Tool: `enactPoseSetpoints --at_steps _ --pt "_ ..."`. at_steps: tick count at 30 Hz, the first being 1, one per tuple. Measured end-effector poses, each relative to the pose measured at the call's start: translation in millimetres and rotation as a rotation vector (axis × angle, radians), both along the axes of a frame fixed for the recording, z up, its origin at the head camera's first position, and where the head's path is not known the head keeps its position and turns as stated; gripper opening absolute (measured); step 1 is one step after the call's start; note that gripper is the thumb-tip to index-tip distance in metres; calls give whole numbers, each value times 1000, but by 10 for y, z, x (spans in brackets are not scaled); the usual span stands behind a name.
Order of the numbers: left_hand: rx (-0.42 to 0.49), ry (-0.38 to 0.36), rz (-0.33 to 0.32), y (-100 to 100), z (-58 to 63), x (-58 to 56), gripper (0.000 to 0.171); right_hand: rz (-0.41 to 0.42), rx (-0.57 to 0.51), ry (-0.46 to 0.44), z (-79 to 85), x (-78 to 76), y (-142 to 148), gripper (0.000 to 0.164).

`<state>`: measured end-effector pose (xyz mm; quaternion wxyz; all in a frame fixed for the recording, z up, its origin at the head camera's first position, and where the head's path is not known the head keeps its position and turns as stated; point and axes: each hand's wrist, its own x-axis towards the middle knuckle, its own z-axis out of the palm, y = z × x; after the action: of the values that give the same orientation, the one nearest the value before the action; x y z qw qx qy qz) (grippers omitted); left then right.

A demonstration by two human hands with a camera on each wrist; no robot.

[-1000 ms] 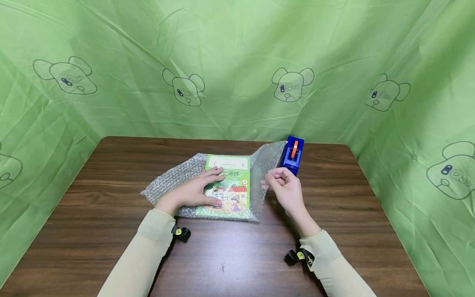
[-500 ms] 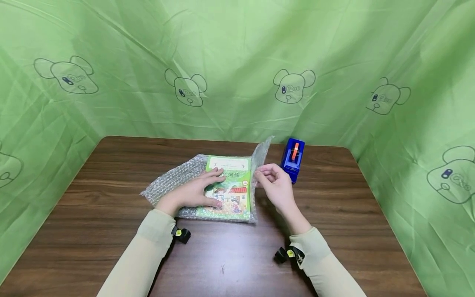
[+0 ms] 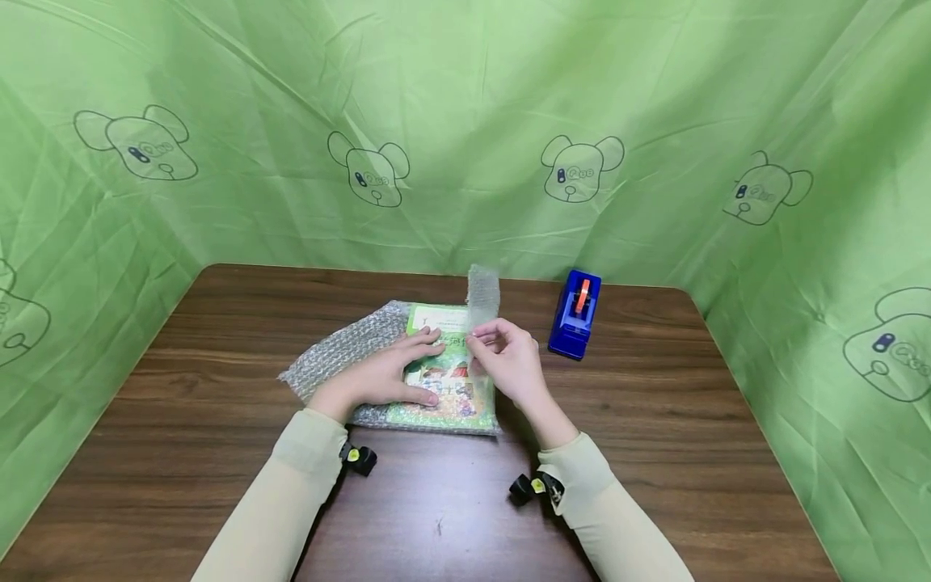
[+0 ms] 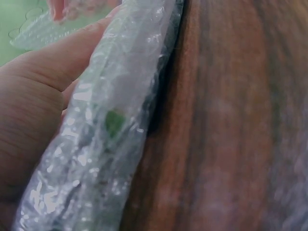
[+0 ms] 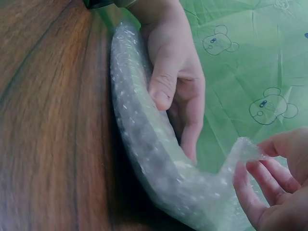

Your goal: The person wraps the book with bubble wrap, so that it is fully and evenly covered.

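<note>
A green picture-covered book [image 3: 447, 410] lies on a sheet of bubble wrap [image 3: 345, 346] on the table. My left hand [image 3: 378, 377] rests over the book's left part, fingers spread and straight; in the left wrist view the wrapped edge [image 4: 91, 144] runs beside the thumb. With fingertips and thumb, my right hand [image 3: 511, 362] pinches the right-hand flap of the wrap [image 3: 483, 293], which stands up and leans over the book's right side. The right wrist view shows that pinched edge, with the right hand [image 5: 281, 185] apart from the left hand [image 5: 175, 67].
A blue tape dispenser [image 3: 575, 327] with an orange wheel stands at the back right of the brown wooden table [image 3: 655, 420]. Green cloth [image 3: 465, 210] printed with bear heads hangs behind and at both sides. Each wrist carries a small black camera [image 3: 361, 460].
My right hand has moved left, bringing the bubble wrap flap from beside the tape dispenser up and over the book's right edge. The left hand has stayed on the book.
</note>
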<state>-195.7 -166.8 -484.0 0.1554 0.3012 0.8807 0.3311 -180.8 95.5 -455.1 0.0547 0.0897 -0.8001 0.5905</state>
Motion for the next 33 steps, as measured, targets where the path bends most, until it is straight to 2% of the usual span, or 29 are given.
enactPoseSetpoints --at_steps 5,14,21,29,33 --pt "3 -1 3 -1 -15 -10 101 16 -16 -43 -78 -23 -87 8" --pt "11 18 -7 2 -16 -10 102 38 17 -94 -177 -44 -162 8" --pt "16 23 -12 -1 -21 -17 102 72 31 -114 -217 -43 -171 10" --pt "6 3 5 1 -15 -20 101 124 126 -116 -240 -75 -146 12" --pt "1 -6 13 2 -10 -12 99 141 108 -149 -243 -96 -123 19"
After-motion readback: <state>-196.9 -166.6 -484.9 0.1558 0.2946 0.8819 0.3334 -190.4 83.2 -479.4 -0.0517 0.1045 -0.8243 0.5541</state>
